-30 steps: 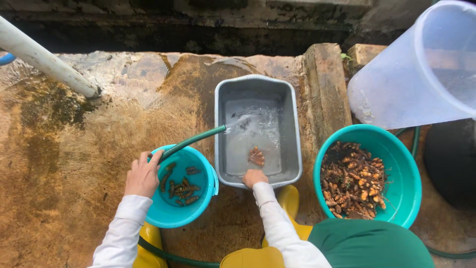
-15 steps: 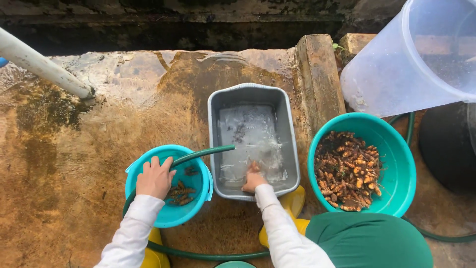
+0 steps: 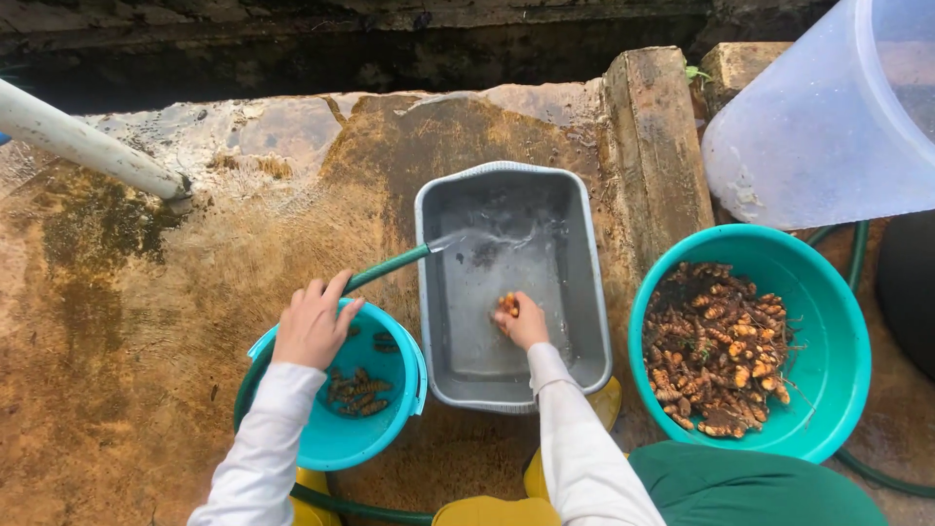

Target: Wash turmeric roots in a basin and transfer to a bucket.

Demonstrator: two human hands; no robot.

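My left hand (image 3: 314, 323) grips a green hose (image 3: 390, 265) over a small teal bucket (image 3: 336, 443) that holds several brownish roots. The hose sprays water into a grey rectangular tub (image 3: 584, 282). Inside that tub my right hand (image 3: 523, 321) holds a small orange-brown root (image 3: 507, 303) under the stream. To the right stands a large teal basin (image 3: 828, 331) heaped with muddy roots (image 3: 721, 346).
A translucent plastic bucket (image 3: 828, 127) lies tilted at the upper right. A white pipe (image 3: 88, 146) slants in at the upper left. The ground is wet, stained concrete with a dark gutter behind. Yellow boots (image 3: 545, 477) and more hose show at the bottom.
The left hand has shifted on the hose and the spray now reaches the tub's middle. The right hand has lifted a root into the stream.
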